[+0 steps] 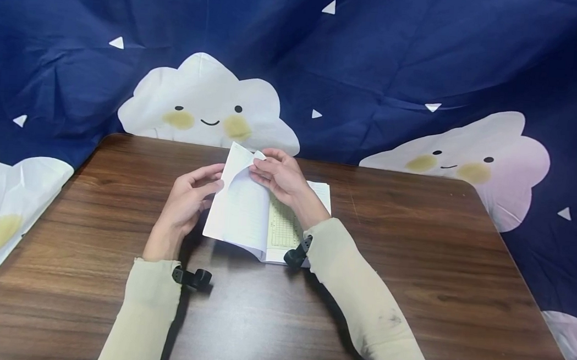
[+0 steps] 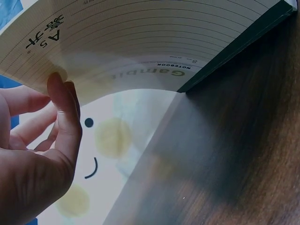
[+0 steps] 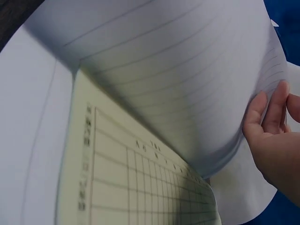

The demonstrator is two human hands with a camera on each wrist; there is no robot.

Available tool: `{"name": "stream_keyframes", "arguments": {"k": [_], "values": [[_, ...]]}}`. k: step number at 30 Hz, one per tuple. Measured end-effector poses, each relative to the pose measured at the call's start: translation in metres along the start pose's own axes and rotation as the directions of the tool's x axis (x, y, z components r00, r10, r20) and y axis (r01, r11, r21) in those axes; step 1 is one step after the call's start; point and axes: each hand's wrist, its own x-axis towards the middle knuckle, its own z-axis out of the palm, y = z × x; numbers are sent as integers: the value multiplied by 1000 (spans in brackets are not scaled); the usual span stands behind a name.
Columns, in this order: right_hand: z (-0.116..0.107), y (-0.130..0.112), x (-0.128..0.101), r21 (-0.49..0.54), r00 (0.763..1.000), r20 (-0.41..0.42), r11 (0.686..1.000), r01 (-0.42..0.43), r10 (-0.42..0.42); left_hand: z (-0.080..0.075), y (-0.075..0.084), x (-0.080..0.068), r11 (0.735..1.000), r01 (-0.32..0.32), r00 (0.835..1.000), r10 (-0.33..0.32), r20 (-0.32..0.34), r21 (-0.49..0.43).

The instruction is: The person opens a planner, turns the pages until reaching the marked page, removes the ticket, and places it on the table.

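Lying open near the middle of the wooden table (image 1: 413,253), the notebook (image 1: 246,216) had its left cover and pages raised off the surface. The left hand (image 1: 188,204) propped that raised side from behind, its fingers (image 2: 63,108) curled against the printed cover, apparently to keep the book from falling shut. The right hand (image 1: 281,177) pinched the far corner of one lined page (image 3: 187,84) between thumb and fingertips (image 3: 272,110), bowing the sheet clear of the cream gridded page (image 3: 136,183) beneath. A blue cloud-print cloth (image 1: 375,58) hung behind the table.
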Motion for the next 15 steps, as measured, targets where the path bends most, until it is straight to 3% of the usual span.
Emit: {"name": "stream_keyframes", "arguments": {"k": [15], "values": [[10,7,6,19,1000,-10,999,26,-26,1,2,-1,1000,-6,1000,6,-1,16]]}}
